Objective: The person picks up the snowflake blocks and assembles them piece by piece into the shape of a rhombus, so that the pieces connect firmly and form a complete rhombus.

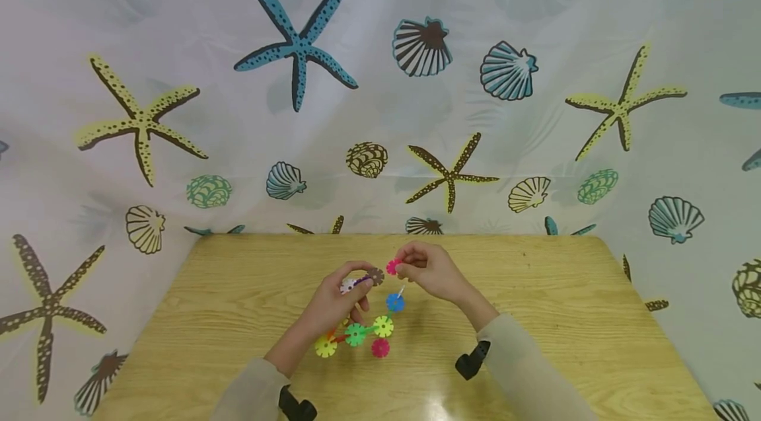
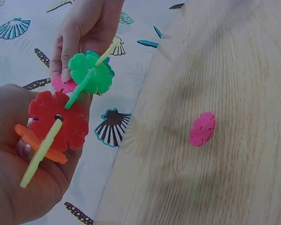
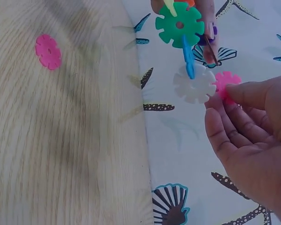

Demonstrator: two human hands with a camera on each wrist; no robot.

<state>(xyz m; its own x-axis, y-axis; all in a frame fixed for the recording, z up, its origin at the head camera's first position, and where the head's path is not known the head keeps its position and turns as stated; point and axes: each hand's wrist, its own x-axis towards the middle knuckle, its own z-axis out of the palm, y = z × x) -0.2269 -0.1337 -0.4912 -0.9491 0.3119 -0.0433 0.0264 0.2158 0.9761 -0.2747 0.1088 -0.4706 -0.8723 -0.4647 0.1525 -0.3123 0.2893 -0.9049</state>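
A chain of notched plastic flower discs runs between the two hands, its pieces slotted edge into edge. At one end my left hand pinches a brown disc, with a white disc beside the fingers. My right hand holds a pink disc by finger and thumb, joined to or touching a white disc. Below hang a blue disc, a green disc and yellow discs. Red and orange discs lie across the left palm in the left wrist view.
One loose pink disc lies flat on the wooden table, under the chain in the head view. Behind the table's far edge hangs a white curtain printed with starfish and shells. Each wrist carries a small black camera.
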